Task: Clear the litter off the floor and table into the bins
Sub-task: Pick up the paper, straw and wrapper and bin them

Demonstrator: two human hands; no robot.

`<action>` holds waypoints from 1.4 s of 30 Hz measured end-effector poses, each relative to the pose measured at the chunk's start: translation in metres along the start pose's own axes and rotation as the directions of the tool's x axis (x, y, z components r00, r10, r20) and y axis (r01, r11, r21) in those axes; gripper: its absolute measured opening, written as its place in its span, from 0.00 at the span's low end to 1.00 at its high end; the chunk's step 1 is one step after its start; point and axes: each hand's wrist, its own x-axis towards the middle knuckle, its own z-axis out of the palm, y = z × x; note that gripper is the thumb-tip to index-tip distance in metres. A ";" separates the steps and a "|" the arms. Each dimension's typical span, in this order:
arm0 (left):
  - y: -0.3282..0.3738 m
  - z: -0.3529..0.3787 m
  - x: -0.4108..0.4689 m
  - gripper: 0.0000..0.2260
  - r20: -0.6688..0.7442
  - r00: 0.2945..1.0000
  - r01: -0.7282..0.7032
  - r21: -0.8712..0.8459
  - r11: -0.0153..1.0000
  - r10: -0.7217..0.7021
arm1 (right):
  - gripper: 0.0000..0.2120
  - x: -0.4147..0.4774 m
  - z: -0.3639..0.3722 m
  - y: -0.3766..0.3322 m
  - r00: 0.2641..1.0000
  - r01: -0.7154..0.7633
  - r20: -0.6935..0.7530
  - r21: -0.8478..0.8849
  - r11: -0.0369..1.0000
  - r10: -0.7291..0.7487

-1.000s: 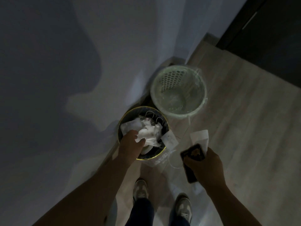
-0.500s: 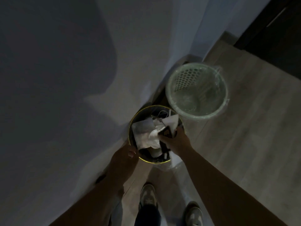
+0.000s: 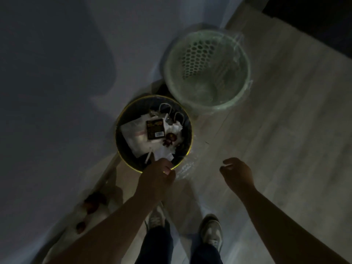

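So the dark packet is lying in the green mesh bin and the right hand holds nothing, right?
Not quite. The dark packet lies in the black bin with the yellow rim, on white paper, not in the green mesh bin. The head view shows it. The right hand does hold nothing.

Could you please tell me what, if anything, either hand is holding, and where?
Right hand holds nothing; left hand curls at the black bin's near rim, grip unclear.

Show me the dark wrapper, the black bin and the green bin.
dark wrapper [image 3: 155, 129], head view, its middle.
black bin [image 3: 131, 111], head view, its inner wall.
green bin [image 3: 198, 58], head view, its mesh wall.
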 end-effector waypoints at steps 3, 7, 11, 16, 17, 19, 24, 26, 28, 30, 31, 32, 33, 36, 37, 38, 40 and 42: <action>0.021 0.029 0.006 0.07 0.053 0.999 -0.013 0.045 0.999 0.011 | 0.14 0.008 -0.016 0.030 0.999 -0.019 0.044 -0.040 0.999 0.020; 0.041 0.070 0.013 0.07 0.121 0.992 -0.044 0.103 0.994 0.031 | 0.16 0.024 -0.028 0.055 0.994 0.002 0.106 -0.080 0.997 0.007; 0.045 0.109 0.020 0.10 0.137 0.990 -0.028 0.170 0.985 0.004 | 0.17 0.040 -0.027 0.072 0.989 0.063 0.137 -0.098 0.993 -0.049; 0.027 0.139 0.049 0.23 -0.048 0.997 0.070 0.132 0.989 -0.064 | 0.19 0.071 -0.011 0.093 0.981 0.100 0.179 -0.100 0.990 -0.081; 0.021 0.141 0.055 0.26 -0.048 0.997 0.061 0.128 0.990 -0.056 | 0.20 0.076 -0.006 0.096 0.978 0.107 0.187 -0.097 0.990 -0.087; 0.008 0.143 0.067 0.27 -0.060 0.998 -0.002 0.141 0.990 0.011 | 0.21 0.087 0.008 0.098 0.973 0.123 0.205 -0.094 0.988 -0.102; -0.029 0.152 0.094 0.32 -0.089 0.996 0.029 0.191 0.981 -0.012 | 0.24 0.122 0.051 0.094 0.945 0.260 0.244 -0.164 0.952 -0.216; -0.044 0.154 0.100 0.32 -0.068 0.997 -0.009 0.190 0.982 0.023 | 0.26 0.138 0.068 0.090 0.917 0.357 0.269 -0.224 0.907 -0.295; -0.054 0.155 0.103 0.32 -0.058 0.996 -0.059 0.181 0.982 0.070 | 0.29 0.154 0.086 0.085 0.877 0.446 0.328 -0.287 0.848 -0.351; -0.062 0.157 0.104 0.32 -0.057 0.992 -0.102 0.192 0.976 0.114 | 0.31 0.169 0.102 0.082 0.842 0.509 0.388 -0.346 0.788 -0.374; -0.065 0.158 0.105 0.32 -0.061 0.989 -0.119 0.200 0.973 0.133 | 0.32 0.176 0.110 0.081 0.829 0.532 0.405 -0.360 0.767 -0.385; -0.068 0.158 0.106 0.32 -0.064 0.987 -0.132 0.208 0.969 0.149 | 0.33 0.182 0.117 0.081 0.817 0.552 0.413 -0.363 0.751 -0.401; -0.072 0.157 0.107 0.32 -0.064 0.984 -0.146 0.220 0.964 0.164 | 0.34 0.187 0.124 0.080 0.807 0.569 0.416 -0.360 0.739 -0.418; -0.081 0.156 0.107 0.34 -0.047 0.975 -0.198 0.254 0.947 0.217 | 0.38 0.202 0.139 0.082 0.783 0.614 0.418 -0.403 0.678 -0.460; -0.084 0.156 0.107 0.34 -0.043 0.972 -0.211 0.262 0.942 0.229 | 0.40 0.207 0.142 0.083 0.778 0.626 0.414 -0.436 0.647 -0.473; -0.086 0.156 0.107 0.35 -0.037 0.971 -0.218 0.269 0.938 0.236 | 0.40 0.210 0.144 0.085 0.775 0.631 0.409 -0.476 0.612 -0.481; -0.089 0.156 0.106 0.35 -0.021 0.971 -0.223 0.278 0.934 0.238 | 0.40 0.212 0.145 0.094 0.780 0.623 0.392 -0.552 0.554 -0.487; -0.089 0.157 0.107 0.35 -0.019 0.976 -0.204 0.273 0.940 0.217 | 0.40 0.206 0.139 0.112 0.797 0.597 0.358 -0.590 0.544 -0.486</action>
